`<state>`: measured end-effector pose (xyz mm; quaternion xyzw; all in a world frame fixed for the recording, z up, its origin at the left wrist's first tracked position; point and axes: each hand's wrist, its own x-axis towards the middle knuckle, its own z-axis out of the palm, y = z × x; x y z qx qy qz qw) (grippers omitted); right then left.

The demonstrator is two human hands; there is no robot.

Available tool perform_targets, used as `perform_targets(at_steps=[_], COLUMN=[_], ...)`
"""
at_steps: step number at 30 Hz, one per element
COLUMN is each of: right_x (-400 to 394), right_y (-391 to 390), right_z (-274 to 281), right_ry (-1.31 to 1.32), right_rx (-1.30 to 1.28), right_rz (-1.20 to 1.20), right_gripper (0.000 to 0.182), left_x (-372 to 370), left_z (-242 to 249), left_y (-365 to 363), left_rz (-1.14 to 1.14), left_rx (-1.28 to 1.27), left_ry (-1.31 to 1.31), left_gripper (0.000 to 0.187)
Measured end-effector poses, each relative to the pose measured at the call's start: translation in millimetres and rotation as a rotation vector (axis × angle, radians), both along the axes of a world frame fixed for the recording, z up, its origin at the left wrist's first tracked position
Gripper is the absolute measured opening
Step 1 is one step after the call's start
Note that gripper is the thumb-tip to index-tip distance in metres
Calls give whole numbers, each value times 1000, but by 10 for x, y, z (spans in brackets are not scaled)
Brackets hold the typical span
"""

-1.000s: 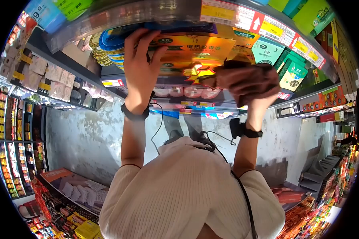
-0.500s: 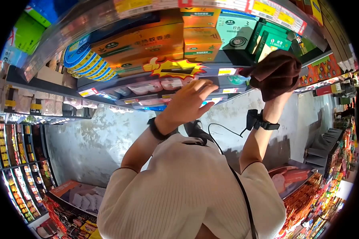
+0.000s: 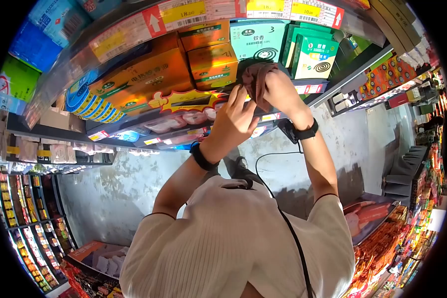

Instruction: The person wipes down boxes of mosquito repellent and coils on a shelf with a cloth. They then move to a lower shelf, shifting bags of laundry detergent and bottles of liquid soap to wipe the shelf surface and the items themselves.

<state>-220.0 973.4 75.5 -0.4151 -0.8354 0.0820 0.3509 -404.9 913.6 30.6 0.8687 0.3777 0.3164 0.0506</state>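
My right hand grips a dark brown cloth at the front of the shelf, below a light green box. Close beside it, my left hand has its fingers raised to the cloth's lower left edge; whether they pinch it is not clear. Orange boxes stand on the shelf to the left, with a yellow and red starburst sign along the edge. Dark green boxes are to the right of the cloth.
Blue and yellow round tins stack at the shelf's left. A price-label rail crosses the top. Below lies the grey floor, and a black cable hangs over my shirt. Packaged goods stand at lower right.
My right hand has moved left with the brown cloth, from the right end of the shelf to beside my left hand. My left hand has risen slightly. The view has shifted right.
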Motion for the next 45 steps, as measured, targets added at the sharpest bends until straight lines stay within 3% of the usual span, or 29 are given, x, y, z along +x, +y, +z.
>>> perform_targets(at_steps=[2,4,5,8,10,11,13,17,18,22,27,33,35,41,45], right_x=[170,318,376,294,70,21,-48,235,327,248,-147,92,194,-155,223], right_y=[30,41,79,34,-34,-65,-69,112,92,58,138,231,279,237,347], right_z=[-71,-10,-49,60,199,148,-17,-205,-160,-189,-52,-81,-111,-55,-113], right_ry=[-82,-383,-262,-228,-318,-315,-194,-109,-225,-180,-78,19,60,41,-20], right_rx=[59,-95,-96,-63,-392,-395,-38,33,14,-70,-130,-42,-90,-149,-115], right_rz=[-45,-268,-274,-299,-333,-325,-157,-225,-291,-468,-140,-71,-206,-31,-158], right_gripper=[16,19,19,14,16,16,15,11,26,20,16,19,21,23,19], left_x=[-9,-24,-18,-3,-7,-13,-16,-5,-9,-20,-22,-69,-92,-56,-55], left_z=[28,32,22,22,21,24,45,10,11,46,8,29,51,15,-14], left_y=[-17,-25,-23,-1,-31,-45,-24,-42,-45,-65,-56,-51,-65,-86,-68], left_rz=[-4,-1,-12,0,28,34,17,46,44,36,37,16,7,32,26], left_rx=[-21,-44,-1,46,24,21,15,37,36,19,11,-9,-19,-54,-2], left_ry=[5,12,-38,-123,-160,-155,-105,-76,-78,-70,-70,-60,-49,-81,-56], left_gripper=[53,54,53,52,51,51,50,50,49,47,46,44,44,45,42])
